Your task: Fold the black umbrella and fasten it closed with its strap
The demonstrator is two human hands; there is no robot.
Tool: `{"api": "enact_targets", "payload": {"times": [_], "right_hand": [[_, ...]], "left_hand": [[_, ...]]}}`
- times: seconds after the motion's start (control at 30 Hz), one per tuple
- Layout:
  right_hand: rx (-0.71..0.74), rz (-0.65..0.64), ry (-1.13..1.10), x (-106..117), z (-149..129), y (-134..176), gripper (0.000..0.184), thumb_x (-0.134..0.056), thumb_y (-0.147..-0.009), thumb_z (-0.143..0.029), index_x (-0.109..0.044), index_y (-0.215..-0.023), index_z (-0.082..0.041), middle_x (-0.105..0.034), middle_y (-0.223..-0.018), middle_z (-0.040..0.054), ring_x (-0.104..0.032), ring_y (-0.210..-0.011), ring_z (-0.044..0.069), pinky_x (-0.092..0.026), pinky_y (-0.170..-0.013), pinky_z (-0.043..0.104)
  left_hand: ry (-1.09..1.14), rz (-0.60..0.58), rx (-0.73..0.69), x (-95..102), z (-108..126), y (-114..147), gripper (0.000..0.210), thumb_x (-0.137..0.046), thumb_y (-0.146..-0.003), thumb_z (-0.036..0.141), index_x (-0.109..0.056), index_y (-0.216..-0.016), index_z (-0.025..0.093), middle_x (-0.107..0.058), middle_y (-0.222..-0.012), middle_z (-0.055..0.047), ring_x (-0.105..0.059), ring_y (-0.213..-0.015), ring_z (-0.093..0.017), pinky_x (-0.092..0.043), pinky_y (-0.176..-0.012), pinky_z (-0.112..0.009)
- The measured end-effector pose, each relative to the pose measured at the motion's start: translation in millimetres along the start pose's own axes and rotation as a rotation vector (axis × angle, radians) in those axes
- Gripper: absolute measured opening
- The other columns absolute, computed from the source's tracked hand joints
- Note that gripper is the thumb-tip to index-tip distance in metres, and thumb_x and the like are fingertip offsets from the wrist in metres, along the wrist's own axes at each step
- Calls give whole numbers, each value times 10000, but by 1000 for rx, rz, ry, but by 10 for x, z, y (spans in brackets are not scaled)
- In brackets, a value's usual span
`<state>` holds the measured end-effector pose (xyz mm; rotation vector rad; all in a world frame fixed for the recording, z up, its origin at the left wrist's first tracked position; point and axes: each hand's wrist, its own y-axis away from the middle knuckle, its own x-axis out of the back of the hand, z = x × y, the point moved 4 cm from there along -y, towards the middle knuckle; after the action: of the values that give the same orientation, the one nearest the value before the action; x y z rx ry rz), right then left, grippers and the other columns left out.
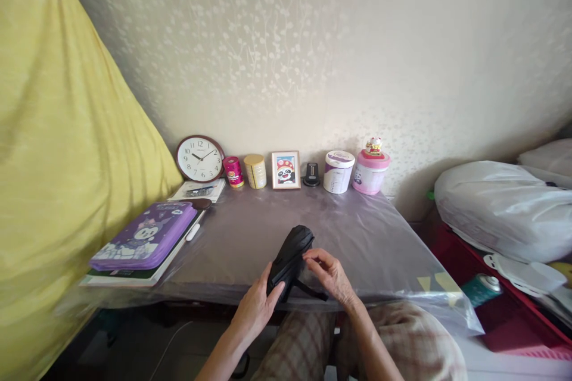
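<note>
A black folded umbrella point(290, 256) is held tilted over the front edge of the table, its upper end leaning away to the right. My left hand point(259, 303) is wrapped around its lower part, thumb on the near side. At its right side, my right hand point(328, 274) is closed with thumb and fingertips pinching the dark fabric. A black strap point(310, 292) dangles loose from the umbrella below my right hand.
A clear-covered table point(250, 220) spans the front. At left lie a purple case point(147, 235) on books and a white marker point(193, 232). A clock point(200, 158), tins, a framed panda picture point(286, 170) and tubs line the wall. A red crate point(513, 321) stands right.
</note>
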<state>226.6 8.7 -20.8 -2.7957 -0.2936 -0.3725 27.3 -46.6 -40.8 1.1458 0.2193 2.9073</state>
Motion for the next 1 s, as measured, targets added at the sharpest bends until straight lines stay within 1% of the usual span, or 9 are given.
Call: {"api": "enact_targets", "payload": {"times": [0.1, 0.23, 0.37, 0.53, 0.63, 0.73, 0.83, 0.9, 1.0], "right_hand": [[157, -102, 65, -217, -142, -15, 230, -489, -826, -233, -611, -1021, -222, -582, -1131, 66, -584, -798, 126, -474, -710, 259], [225, -128, 148, -338, -167, 19, 322, -426, -777, -89, -648, -972, -217, -609, -978, 51, -585, -867, 134, -464, -759, 257], [148, -135, 233, -246, -89, 58, 324, -410, -746, -68, -675, -870, -207, -648, -842, 25, -604, -771, 131, -461, -727, 246], [50, -34, 400, -96, -56, 38, 247, -452, -826, -238, -659, -959, -222, -670, -845, 28, -613, -734, 152, -464, -691, 260], [103, -11, 461, -129, -80, -3, 263, -440, -845, -250, -643, -1011, -243, -636, -948, 37, -606, -820, 154, -463, -745, 262], [146, -76, 513, -222, -92, -42, 321, -445, -834, -212, -599, -1110, -267, -601, -1021, 39, -592, -889, 152, -459, -793, 257], [171, -134, 614, -283, -118, -75, 406, -471, -803, -186, -542, -1193, -276, -575, -1060, 42, -573, -934, 162, -447, -829, 261], [181, -173, 685, -309, -147, -98, 458, -475, -787, -173, -506, -1232, -278, -568, -1060, 43, -566, -939, 170, -442, -833, 263], [191, -210, 768, -343, -199, -139, 494, -465, -775, -157, -482, -1255, -274, -569, -1035, 50, -568, -919, 178, -445, -802, 259]], "left_hand": [[1, 10, -40, -6, 3, -5, 603, -410, -835, 500, -322, -1367, 231, -580, -1209, -103, -634, -935, -229, -474, -814, -340], [17, -3, -82, -7, 5, -10, 662, -472, -799, 492, -312, -1371, 199, -542, -1255, -113, -557, -1089, -248, -431, -904, -358], [19, -65, -134, 20, 34, 4, 814, -585, -710, 465, -242, -1397, 193, -469, -1328, -118, -496, -1160, -253, -399, -952, -360], [84, -192, -30, 26, 40, 37, 876, -596, -702, 411, -118, -1421, 264, -549, -1222, -119, -653, -740, -188, -524, -651, -313], [170, -266, 67, 18, 36, 55, 823, -532, -761, 417, -54, -1419, 290, -649, -936, -63, -554, -439, -108, -445, -387, -227], [258, -329, 100, 45, 50, 59, 823, -542, -765, 434, -55, -1413, 294, -626, -738, 3, -522, -415, -97, -415, -349, -190], [319, -373, 117, 87, 50, 64, 817, -532, -775, 468, -53, -1412, 290, -626, -801, -16, -554, -457, -103, -434, -376, -192], [287, -331, 145, 120, 24, 78, 817, -485, -796, 500, 12, -1413, 299, -612, -967, -71, -564, -456, -104, -442, -383, -215], [73, -119, 68, 182, 13, 123, 784, -427, -828, 493, 47, -1419, 289, -519, -1156, -135, -610, -555, -132, -501, -525, -287]]}}
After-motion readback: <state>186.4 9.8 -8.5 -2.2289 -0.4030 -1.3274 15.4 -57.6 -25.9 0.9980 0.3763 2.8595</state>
